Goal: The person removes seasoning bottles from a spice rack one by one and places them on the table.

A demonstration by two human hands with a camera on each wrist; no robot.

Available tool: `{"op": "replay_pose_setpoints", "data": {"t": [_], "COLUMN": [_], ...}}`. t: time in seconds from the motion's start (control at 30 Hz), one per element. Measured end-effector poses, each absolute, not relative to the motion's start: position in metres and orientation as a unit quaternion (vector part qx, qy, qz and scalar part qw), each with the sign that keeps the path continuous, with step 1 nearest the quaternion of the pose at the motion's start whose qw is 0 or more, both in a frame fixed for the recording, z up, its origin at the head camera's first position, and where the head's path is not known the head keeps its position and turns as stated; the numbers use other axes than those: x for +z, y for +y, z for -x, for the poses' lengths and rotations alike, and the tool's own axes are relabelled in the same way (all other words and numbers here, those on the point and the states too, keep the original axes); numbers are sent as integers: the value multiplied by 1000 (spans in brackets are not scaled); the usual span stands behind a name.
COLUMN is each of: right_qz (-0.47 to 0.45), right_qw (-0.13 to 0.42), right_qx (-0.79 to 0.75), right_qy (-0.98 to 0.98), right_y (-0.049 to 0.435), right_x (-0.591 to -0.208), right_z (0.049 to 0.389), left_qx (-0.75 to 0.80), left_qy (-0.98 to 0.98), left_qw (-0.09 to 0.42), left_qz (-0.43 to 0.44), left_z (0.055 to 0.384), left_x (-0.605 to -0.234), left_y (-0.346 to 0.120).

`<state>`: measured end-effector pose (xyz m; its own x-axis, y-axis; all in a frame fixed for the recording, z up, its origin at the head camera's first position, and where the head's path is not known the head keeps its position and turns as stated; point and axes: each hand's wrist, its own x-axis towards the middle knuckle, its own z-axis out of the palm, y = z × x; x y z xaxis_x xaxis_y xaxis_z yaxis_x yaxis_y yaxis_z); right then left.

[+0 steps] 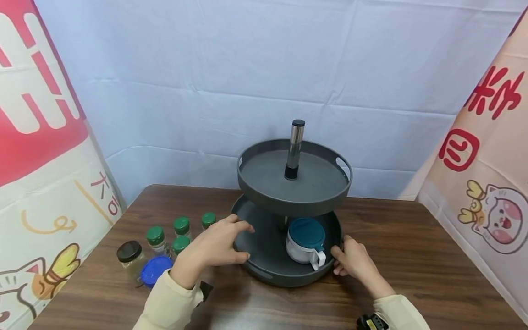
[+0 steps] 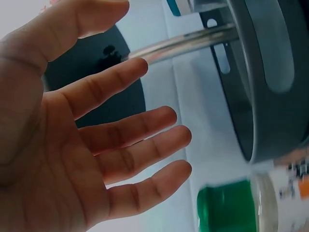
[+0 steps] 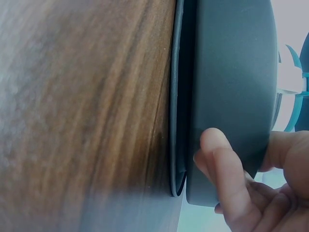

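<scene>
A dark grey two-tier round tray stand, its upper tier on a metal post, stands on the table. In its lower tier sits a white jar with a teal lid and a white handle, near the front right. My right hand grips the lower tier's right edge, thumb at the rim and fingers against the outer wall. At the left edge of that tier, my left hand is spread, with nothing in its palm.
Left of the stand are several green-capped spice bottles, a black-lidded jar and a blue-lidded container; my left forearm partly covers this group. A pale cloth hangs behind the brown wooden table.
</scene>
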<state>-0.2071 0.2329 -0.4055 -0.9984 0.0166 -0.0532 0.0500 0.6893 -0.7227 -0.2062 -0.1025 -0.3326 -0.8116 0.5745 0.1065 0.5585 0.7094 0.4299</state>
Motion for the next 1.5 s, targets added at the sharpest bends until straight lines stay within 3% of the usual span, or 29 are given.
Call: {"op": "replay_pose_setpoints", "data": {"t": [0.37, 0.63, 1.5], "right_qz": [-17, -19, -21], "right_qw": [21, 20, 27], "right_qx": [-394, -392, -387], "right_qy": [919, 919, 921], "right_y": [232, 232, 232], "right_x": [-406, -407, -405], "right_z": [207, 208, 208], "left_qx": [196, 158, 116], "left_qy": [918, 907, 911], "left_qw": [20, -12, -4], "left_qz": [-345, -389, -397], "left_z": [217, 229, 234], "left_x": [-332, -337, -339], "left_y": [-66, -42, 13]}}
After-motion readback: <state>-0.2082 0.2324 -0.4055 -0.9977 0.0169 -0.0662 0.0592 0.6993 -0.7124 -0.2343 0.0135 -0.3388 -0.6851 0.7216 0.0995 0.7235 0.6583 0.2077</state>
